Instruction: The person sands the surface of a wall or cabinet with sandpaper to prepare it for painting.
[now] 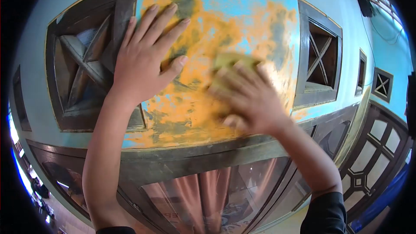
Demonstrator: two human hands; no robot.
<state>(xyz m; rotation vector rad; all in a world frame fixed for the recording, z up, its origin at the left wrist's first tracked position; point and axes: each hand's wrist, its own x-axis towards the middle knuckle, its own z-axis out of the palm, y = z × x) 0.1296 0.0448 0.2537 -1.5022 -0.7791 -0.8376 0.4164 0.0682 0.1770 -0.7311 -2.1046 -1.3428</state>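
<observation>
Left hand [143, 56] lies flat, fingers spread, on the blue wall [225, 0] beside a dark vent frame [86, 60]. Right hand [247, 97], blurred, fingers curled over a yellow-green sponge [229, 60] pressed against the orange patch [203, 73]; no containers seen.

No words, labels, brands or numbers can be read with any certainty. The only trace of lettering is a faint, blurred mark on the window glass [225, 199] below the painted wall, near the bottom edge of the view in front of the curtain; its characters are too small and smeared to make out.
</observation>
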